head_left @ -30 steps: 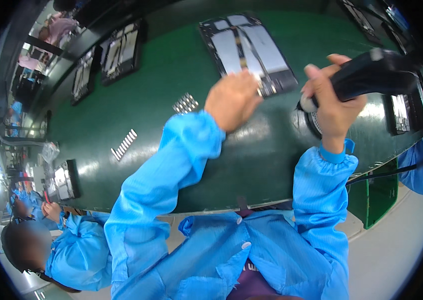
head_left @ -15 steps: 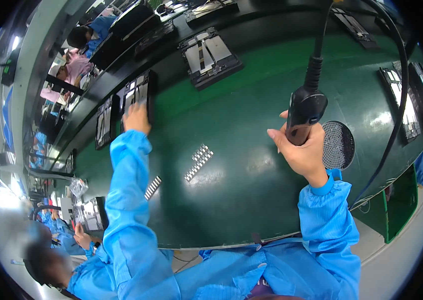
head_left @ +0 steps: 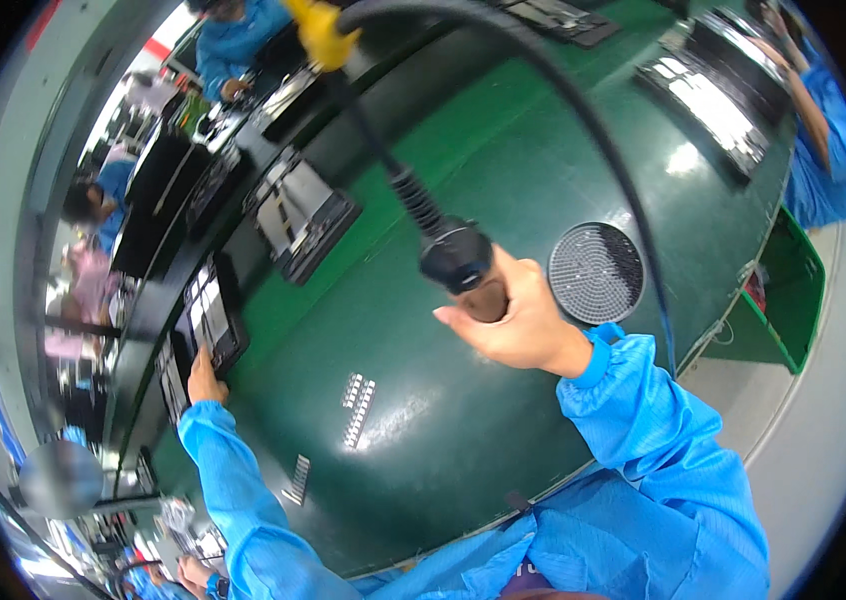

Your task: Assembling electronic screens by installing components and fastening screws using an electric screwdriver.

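Observation:
My right hand [head_left: 523, 325] is closed around a black electric screwdriver [head_left: 458, 262], whose ribbed cable end points up and away; its tip is hidden. At the left, my left hand [head_left: 206, 382] is at the near end of a black fixture [head_left: 235, 338] that carries a flat silver device [head_left: 207, 305]. One finger lies along the fixture's edge, and the hand seems to grip it. A second loaded fixture [head_left: 173, 380] stands close beside that hand. On the green table lie strips of small silver pieces [head_left: 359, 412] and a shorter strip [head_left: 298, 480].
A round dish of small parts [head_left: 597, 272] sits right of my right hand. Another loaded fixture [head_left: 303, 215] stands farther back. The thick black cable [head_left: 593, 130] arches over the table. At the right are more fixtures [head_left: 708, 100], a co-worker's arm [head_left: 811, 115] and a green bin [head_left: 793, 300].
The view has turned left. My left hand has moved from over the fixture to its near end. My right hand still holds the screwdriver, now more tilted and nearer the middle of the view.

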A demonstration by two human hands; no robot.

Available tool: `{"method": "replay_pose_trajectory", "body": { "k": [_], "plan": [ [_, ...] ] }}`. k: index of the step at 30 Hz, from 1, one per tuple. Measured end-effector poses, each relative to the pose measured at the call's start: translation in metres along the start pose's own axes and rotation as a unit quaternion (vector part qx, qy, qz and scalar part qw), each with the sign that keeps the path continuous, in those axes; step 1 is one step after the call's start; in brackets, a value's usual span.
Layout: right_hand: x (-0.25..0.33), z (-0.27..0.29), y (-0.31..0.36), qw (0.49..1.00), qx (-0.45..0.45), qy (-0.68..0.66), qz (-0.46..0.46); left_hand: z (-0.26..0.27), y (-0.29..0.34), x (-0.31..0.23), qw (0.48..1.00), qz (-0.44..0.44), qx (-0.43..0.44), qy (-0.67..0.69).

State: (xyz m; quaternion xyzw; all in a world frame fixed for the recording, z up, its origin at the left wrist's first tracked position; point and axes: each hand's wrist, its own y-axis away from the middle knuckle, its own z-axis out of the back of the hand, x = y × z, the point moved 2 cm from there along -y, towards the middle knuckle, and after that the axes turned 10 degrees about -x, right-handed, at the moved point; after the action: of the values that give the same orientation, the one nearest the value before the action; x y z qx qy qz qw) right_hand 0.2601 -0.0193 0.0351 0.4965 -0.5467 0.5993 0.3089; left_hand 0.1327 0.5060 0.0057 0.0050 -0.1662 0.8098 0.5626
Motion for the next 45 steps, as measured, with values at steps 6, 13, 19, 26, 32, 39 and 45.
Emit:
{"method": "replay_pose_trajectory", "body": {
  "k": [6, 13, 19, 26, 32, 39, 45],
  "plan": [
    [0.002, 0.003, 0.000, 0.999, -0.007, 0.030, 0.015, 0.010, -0.029, -0.007, 0.980, 0.111, -0.152, -0.070],
    [-0.007, 0.005, -0.001, 0.999, -0.036, -0.003, 0.035, 0.090, -0.031, -0.056, 0.930, 0.040, -0.364, -0.040],
    [-0.002, 0.009, 0.000, 0.999, 0.019, 0.011, 0.029, 0.176, 0.041, -0.107, 0.888, 0.011, -0.450, 0.100],
    [0.027, 0.032, -0.007, 0.987, -0.074, 0.058, 0.129, 0.209, 0.098, -0.266, 0.880, -0.115, -0.397, 0.234],
    [0.027, 0.099, -0.022, 0.977, -0.177, -0.081, 0.090, 0.177, 0.143, -0.325, 0.876, -0.317, -0.216, 0.293],
    [0.009, 0.097, -0.022, 0.982, -0.165, -0.058, 0.074, 0.126, 0.206, -0.381, 0.881, -0.251, -0.099, 0.389],
    [-0.002, 0.095, -0.028, 0.986, -0.150, -0.027, 0.071, 0.124, 0.206, -0.397, 0.860, -0.226, -0.077, 0.451]
  ]
}}
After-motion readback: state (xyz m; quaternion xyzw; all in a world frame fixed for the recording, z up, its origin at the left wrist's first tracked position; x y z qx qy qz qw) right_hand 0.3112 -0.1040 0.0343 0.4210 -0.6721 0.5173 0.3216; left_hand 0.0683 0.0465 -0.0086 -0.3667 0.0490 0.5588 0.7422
